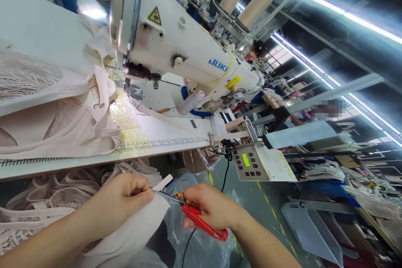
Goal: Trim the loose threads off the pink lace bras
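My left hand [127, 197] pinches the edge of a pale beige fabric piece [138, 224] between thumb and fingers. A short narrow strip [163, 182] sticks out just beyond its fingertips. My right hand [212, 205] is wrapped around the red and orange handles of a pair of scissors [199, 220]. Their blades point left and reach the fabric edge beside my left fingertips; whether they are parted there is too small to tell. Both hands are in front of the sewing table's edge, below its level in the picture.
A white sewing machine [185, 46] stands on the table [169, 127], with beige lace garments [63, 113] by its needle. More garments [63, 192] hang below the edge. A control box [260, 163] and a hanging cable [225, 176] are at the right. Clear plastic [182, 238] lies beneath my hands.
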Action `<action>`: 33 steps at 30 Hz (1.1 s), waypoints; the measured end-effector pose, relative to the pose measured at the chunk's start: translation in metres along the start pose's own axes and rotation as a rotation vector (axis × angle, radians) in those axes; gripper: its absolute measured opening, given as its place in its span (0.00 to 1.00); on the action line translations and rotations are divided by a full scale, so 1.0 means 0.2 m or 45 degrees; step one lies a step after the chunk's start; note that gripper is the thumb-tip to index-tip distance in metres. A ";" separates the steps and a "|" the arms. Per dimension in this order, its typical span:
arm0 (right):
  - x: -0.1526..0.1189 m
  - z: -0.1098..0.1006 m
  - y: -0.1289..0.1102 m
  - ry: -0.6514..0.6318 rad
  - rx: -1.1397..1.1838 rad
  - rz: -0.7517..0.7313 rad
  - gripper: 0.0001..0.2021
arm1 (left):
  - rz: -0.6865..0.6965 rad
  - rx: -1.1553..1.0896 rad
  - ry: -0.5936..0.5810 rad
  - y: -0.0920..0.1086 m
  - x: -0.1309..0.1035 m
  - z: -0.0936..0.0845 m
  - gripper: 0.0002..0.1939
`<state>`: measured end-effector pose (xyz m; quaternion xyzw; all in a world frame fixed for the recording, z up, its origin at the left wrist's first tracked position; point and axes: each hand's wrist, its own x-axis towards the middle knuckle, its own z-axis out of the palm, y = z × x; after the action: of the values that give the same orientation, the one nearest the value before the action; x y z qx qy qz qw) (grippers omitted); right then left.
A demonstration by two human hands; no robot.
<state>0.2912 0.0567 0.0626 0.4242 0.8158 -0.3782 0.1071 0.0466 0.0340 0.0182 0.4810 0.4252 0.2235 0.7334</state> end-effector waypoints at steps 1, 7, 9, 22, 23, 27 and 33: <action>0.00 0.00 0.00 0.013 -0.005 0.010 0.27 | 0.005 0.012 0.001 0.00 0.00 0.00 0.17; 0.02 0.01 0.00 0.057 0.134 -0.026 0.25 | -0.005 0.029 0.037 0.03 -0.02 -0.02 0.18; 0.03 0.01 0.01 0.137 0.239 -0.060 0.26 | 0.012 0.054 0.058 0.05 -0.03 -0.03 0.17; 0.32 0.25 -0.25 0.694 1.208 -0.563 0.20 | 0.150 0.197 0.346 0.16 -0.21 -0.11 0.11; 0.32 0.26 -0.26 0.702 1.191 -0.551 0.20 | 0.136 0.188 0.383 0.17 -0.22 -0.12 0.11; 0.32 0.26 -0.29 0.738 1.048 -0.508 0.18 | 0.153 0.345 0.453 0.15 -0.25 -0.14 0.10; 0.31 0.24 -0.33 0.924 0.757 -0.531 0.16 | 0.375 0.723 0.624 0.10 -0.24 -0.17 0.11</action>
<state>0.1954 0.0377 0.0343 0.3684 0.7249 -0.4357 -0.3860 -0.0062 0.0237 0.0501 0.6528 0.5589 0.3079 0.4083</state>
